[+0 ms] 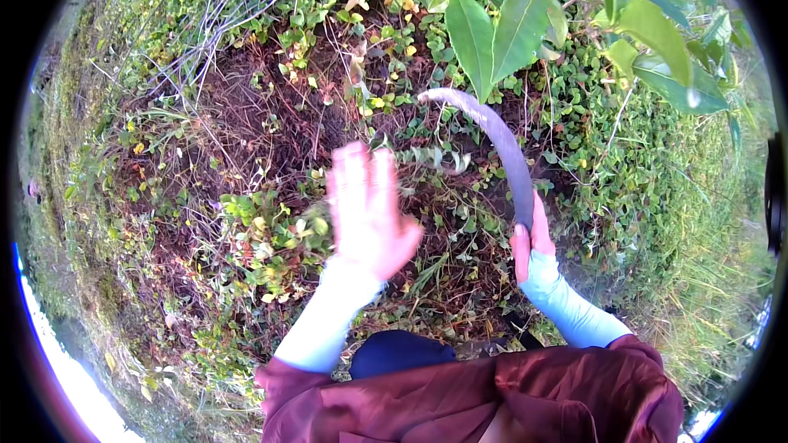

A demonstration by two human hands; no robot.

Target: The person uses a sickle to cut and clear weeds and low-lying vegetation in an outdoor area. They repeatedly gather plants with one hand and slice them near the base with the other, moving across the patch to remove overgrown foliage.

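My right hand (533,240) is closed around the lower end of a curved sickle (505,141). Its grey blade arcs up and to the left, with the tip beneath hanging green leaves. The handle is mostly hidden in my fingers. My left hand (369,212) is blurred, palm down with the fingers stretched out, over low weeds (271,246) and holding nothing. Between the hands, a leafy weed stem (437,159) lies across the ground plants.
A shrub branch with broad serrated leaves (471,37) overhangs from the top right. Thin dry stems (209,43) stick out at the upper left. Grass (702,258) grows at the right, and my knee (400,354) is close below the hands.
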